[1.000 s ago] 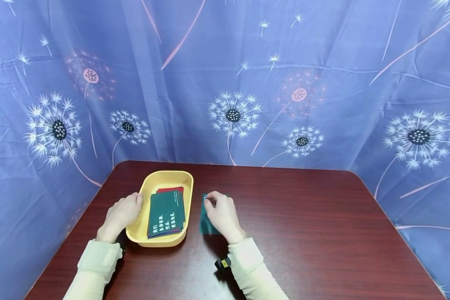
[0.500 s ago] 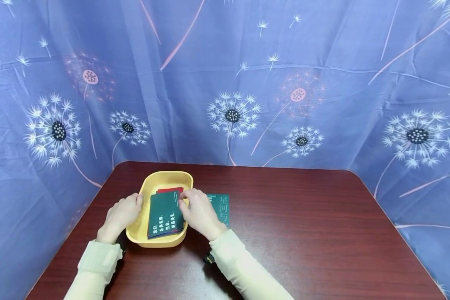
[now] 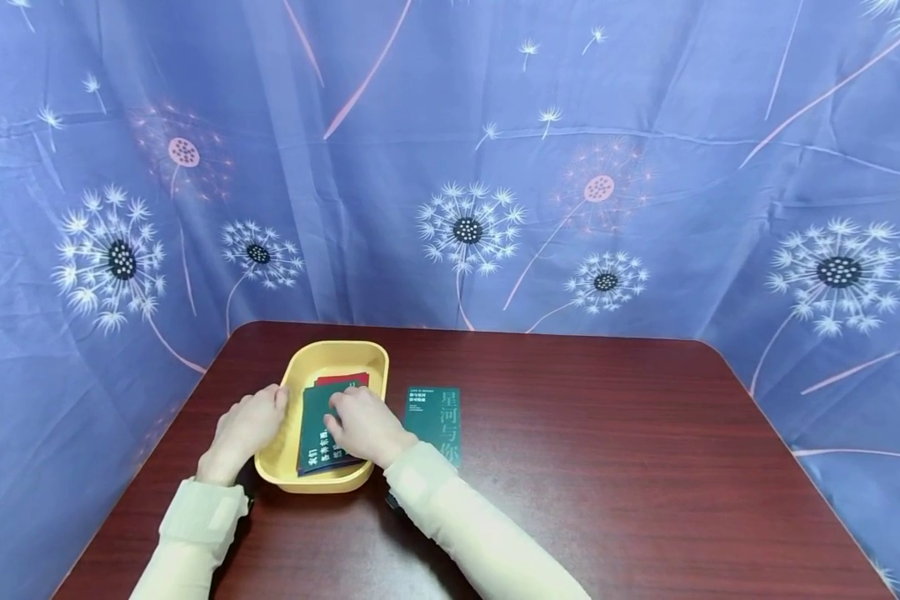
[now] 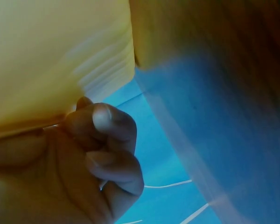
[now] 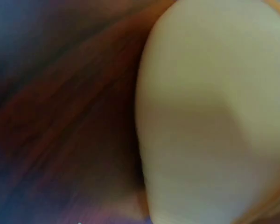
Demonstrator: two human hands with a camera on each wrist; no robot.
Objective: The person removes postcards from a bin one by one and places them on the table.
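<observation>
In the head view my left hand (image 3: 249, 425) grips the left rim of a yellow plastic basin (image 3: 272, 458). The left wrist view shows its curled fingers (image 4: 114, 163) at the basin's wall (image 4: 46, 56). A stack of cards lies in the basin, a dark green card (image 3: 317, 421) with white writing on top and a red card (image 3: 356, 379) peeking out at the far edge. My right hand (image 3: 367, 425) is over the stack's right part, thumb and index finger apart, covering some of the writing. The right wrist view shows mainly the basin's outer wall (image 5: 210, 116), not the fingers.
On the dark red-brown table (image 3: 607, 450), just right of the basin, lies another green card (image 3: 431, 417), partly behind the right forearm. A blue curtain (image 3: 390, 208) with dandelion prints hangs behind the table and along its sides.
My right hand has moved left from above the card on the table, across the basin's right rim, to the stack. That table card is now largely uncovered. My left hand keeps its place.
</observation>
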